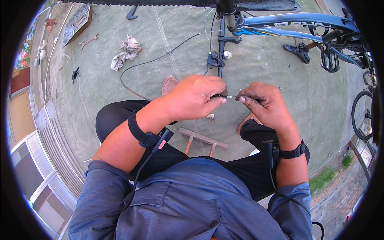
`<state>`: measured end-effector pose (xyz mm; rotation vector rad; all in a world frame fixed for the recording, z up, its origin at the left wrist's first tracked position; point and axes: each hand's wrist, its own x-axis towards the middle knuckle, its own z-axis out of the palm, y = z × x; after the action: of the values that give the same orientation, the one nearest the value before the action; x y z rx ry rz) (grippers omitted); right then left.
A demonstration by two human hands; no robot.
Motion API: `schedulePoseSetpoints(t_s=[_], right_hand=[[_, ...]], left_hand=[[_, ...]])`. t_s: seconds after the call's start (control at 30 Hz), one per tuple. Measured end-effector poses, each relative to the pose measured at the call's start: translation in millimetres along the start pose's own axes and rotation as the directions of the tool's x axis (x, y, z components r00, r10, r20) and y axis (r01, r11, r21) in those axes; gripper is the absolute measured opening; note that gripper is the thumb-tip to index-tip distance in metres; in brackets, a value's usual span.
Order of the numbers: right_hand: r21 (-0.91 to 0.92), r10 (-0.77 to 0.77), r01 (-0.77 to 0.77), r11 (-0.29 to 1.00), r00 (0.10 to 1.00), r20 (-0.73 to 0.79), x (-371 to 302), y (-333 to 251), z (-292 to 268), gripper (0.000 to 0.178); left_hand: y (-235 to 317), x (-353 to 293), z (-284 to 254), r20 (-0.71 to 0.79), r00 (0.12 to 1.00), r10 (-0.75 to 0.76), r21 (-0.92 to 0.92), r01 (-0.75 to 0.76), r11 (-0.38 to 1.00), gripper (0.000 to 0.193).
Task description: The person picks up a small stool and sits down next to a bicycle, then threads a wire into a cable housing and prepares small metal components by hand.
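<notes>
At the centre of the frame, we see the left hand (198,94) and the right hand (262,102) held close together but apart. The left thumb and fingers are closed in a pinch on a small, pale, cylindrical fitting (229,96), which pokes out toward the right of the frame. The right thumb and forefinger are pressed together on a thin metallic wire (236,96) bridging the short gap; its far end is hidden in the fingers. Both hands' fingertips are darkly smudged.

In the upper left, we find a shallow, tray-like box (89,20) with straight edges, tilted in our view; we cannot tell what its dark patches are. Near it lie a slim, rusty-brown wrench (89,41) and a crumpled, stained rag (127,52) in soft folds.

A smooth black cable (124,78) curves from upper centre down behind the left forearm. Across the upper right stretches a glossy blue bicycle frame (296,18) with rounded tubes. Under everything we see a matte grey-green ground covering (160,60), creased in lines, and, below the hands, a worn wooden stool (203,138).
</notes>
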<state>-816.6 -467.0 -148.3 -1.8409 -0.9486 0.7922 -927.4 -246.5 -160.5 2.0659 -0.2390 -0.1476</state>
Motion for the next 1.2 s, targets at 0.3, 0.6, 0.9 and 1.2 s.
schedulePoseSetpoints(t_s=[0.3, 0.6, 0.9, 1.2], right_hand=[[-0.026, 0.020, -0.021, 0.999, 0.999, -0.029, -1, 0, 4, 0.007], [-0.175, -0.080, 0.085, 0.981, 0.996, 0.032, -1, 0, 11, 0.010], [-0.033, 0.043, -0.044, 0.998, 0.999, -0.018, -1, 0, 3, 0.010], [-0.117, -0.084, 0.083, 0.990, 0.996, -0.004, -2, 1, 2, 0.015]], left_hand=[[2, 3, -2, -0.038, 0.999, 0.027, -0.020, -0.028, 0.999, 0.010], [5, 1, 2, 0.010, 1.000, 0.005, 0.078, -0.006, 0.997, 0.010], [-1, 1, 1, -0.037, 0.999, 0.019, -0.012, -0.019, 1.000, 0.011], [0, 3, -1, -0.008, 1.000, 0.018, 0.010, -0.017, 1.000, 0.010]])
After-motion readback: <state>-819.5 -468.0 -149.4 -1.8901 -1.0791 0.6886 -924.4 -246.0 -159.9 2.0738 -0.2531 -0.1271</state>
